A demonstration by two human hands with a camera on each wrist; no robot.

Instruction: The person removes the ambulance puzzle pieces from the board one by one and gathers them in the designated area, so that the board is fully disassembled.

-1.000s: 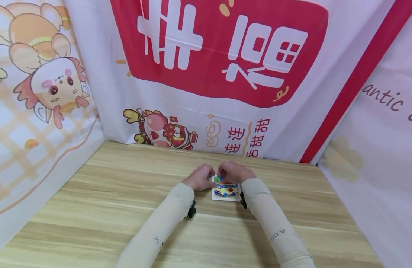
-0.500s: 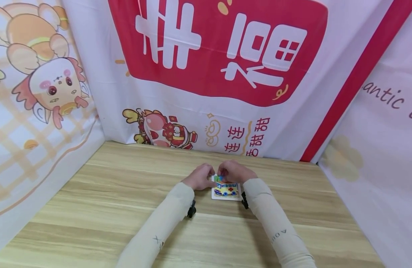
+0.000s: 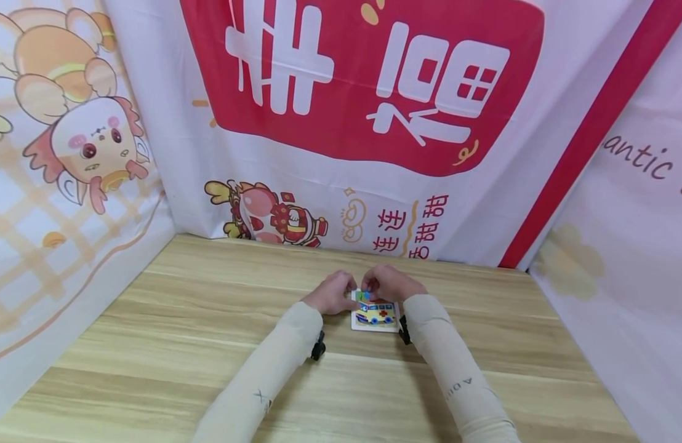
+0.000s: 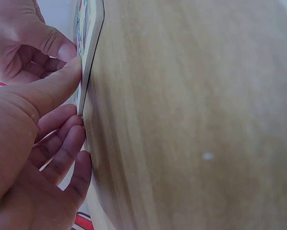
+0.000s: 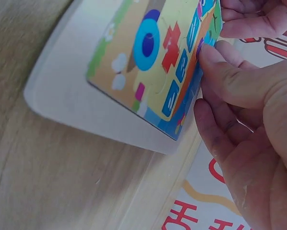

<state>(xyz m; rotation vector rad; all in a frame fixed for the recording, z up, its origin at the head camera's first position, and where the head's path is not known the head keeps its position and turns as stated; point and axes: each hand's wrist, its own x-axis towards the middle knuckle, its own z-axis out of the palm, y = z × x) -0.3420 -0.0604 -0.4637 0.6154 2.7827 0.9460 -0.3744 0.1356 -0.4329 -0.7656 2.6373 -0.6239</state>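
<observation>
A small jigsaw puzzle [image 3: 378, 315] with a yellow ambulance picture lies in a white-rimmed board on the table. At the board's far left corner, my left hand [image 3: 334, 294] holds the edge, thumb over the top and fingers along the side. My right hand [image 3: 393, 284] is at the far edge, thumb and fingertips pinching a small blue puzzle piece [image 3: 367, 295] against the picture. In the right wrist view the ambulance picture [image 5: 158, 81] shows its red cross and blue windows. The left wrist view gives only the board's thin edge [image 4: 91, 52]. Fingers partly hide the top left of the picture.
The wood-grain table [image 3: 208, 344] spreads around the board. A printed cloth [image 3: 341, 135] with red and white characters hangs close behind the hands, and cloth walls rise at left and right. A black wrist camera [image 3: 317, 347] sits under the left cuff.
Both hands stay at the same corner of the board, with only slight finger movement. The puzzle has not visibly moved; the head view shifts slightly.
</observation>
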